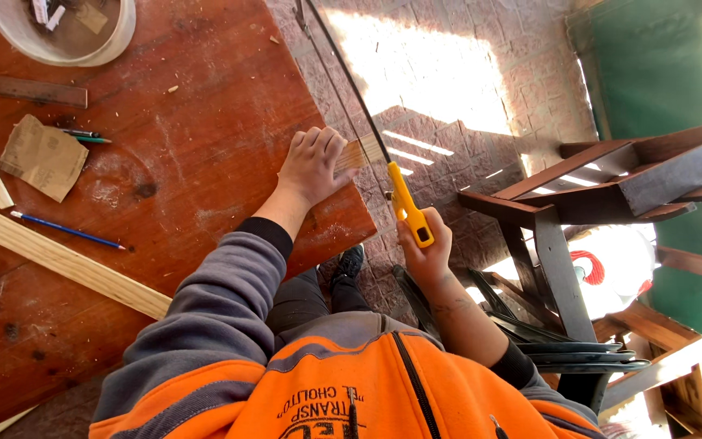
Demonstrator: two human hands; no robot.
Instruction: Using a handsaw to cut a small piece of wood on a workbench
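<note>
My left hand [312, 165] presses flat on a small pale wooden piece [361, 153] at the right edge of the reddish wooden table [205, 122]; the piece's end sticks out past the edge. My right hand [426, 254] grips the yellow handle [409, 206] of a hacksaw whose thin dark blade and frame [343, 69] run up and left across the wooden piece. My sleeves are grey, over an orange vest.
On the table lie a long pale wooden strip [62, 260], a blue pencil [67, 230], a sheet of sandpaper [42, 156], a green pen [87, 136] and a white bucket [62, 32]. Brick paving lies to the right, with dark wooden furniture [611, 183] and stacked chairs [562, 349].
</note>
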